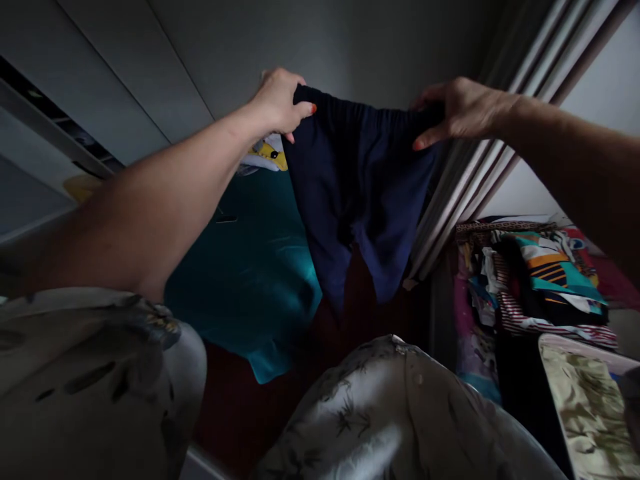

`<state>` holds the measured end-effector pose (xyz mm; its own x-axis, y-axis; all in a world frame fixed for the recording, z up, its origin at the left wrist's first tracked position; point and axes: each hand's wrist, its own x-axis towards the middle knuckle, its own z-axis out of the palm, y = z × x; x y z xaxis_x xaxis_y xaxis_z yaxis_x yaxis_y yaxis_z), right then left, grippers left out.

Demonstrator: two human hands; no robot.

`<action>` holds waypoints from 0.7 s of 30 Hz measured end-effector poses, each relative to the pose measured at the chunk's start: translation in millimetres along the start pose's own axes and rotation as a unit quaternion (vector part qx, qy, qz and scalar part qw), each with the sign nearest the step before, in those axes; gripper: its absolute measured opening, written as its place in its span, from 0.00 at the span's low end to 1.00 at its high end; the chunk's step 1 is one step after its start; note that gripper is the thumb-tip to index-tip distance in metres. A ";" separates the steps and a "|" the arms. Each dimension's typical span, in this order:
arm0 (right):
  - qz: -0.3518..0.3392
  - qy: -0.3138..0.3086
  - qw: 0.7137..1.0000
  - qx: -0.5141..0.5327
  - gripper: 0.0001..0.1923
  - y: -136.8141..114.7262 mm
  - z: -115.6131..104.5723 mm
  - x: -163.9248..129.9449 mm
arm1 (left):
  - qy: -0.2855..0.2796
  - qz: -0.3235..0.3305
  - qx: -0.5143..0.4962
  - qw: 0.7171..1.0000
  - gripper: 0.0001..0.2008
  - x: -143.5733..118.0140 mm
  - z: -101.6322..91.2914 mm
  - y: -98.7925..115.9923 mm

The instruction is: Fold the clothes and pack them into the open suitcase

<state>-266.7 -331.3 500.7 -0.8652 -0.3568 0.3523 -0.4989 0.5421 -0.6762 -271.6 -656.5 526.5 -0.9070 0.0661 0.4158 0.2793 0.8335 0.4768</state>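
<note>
Both hands are up, and the navy shorts (360, 187) hang stretched between them, legs dangling above the teal sheet (245, 280). Left hand (280, 100) pinches one waistband corner shut; right hand (457, 107) grips the other, fingers curled over the cloth. Holding the waistband level and taut looks best for a clean hang. No readable writing shows, not even on the clothes pile (540, 280) right of the shorts.
</note>
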 end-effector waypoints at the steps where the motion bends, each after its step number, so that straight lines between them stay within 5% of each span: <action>1: -0.003 0.001 0.999 -0.043 0.23 4.9 -0.2 -1.1 | -0.012 0.001 -0.043 0.999 0.07 2.4 -1.0 -0.7; 4: 0.005 0.097 0.988 -0.117 0.12 17.1 -5.3 0.8 | -0.052 -0.039 -0.126 0.990 0.09 9.3 -3.8 -4.9; 7: 0.036 0.166 0.973 -0.156 0.09 26.6 -10.6 7.9 | -0.050 -0.056 -0.108 0.991 0.13 12.9 -3.6 -8.3; 14: 0.004 0.139 0.979 -0.151 0.17 67.1 -12.1 28.8 | -0.030 -0.021 0.073 0.997 0.15 12.1 4.0 -14.6; 18: -0.050 0.141 0.968 -0.203 0.09 84.1 -13.2 35.8 | -0.047 -0.029 0.058 0.997 0.15 10.1 7.0 -18.6; 21: -0.054 0.145 0.962 -0.223 0.12 69.3 -12.3 29.8 | -0.009 -0.025 0.043 0.999 0.14 12.5 11.4 -22.7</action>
<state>-327.7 -295.0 472.3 -0.7532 -0.2372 0.6135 -0.5020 0.8100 -0.3032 -292.9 -668.4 512.1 -0.9251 0.0329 0.3784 0.2066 0.8796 0.4285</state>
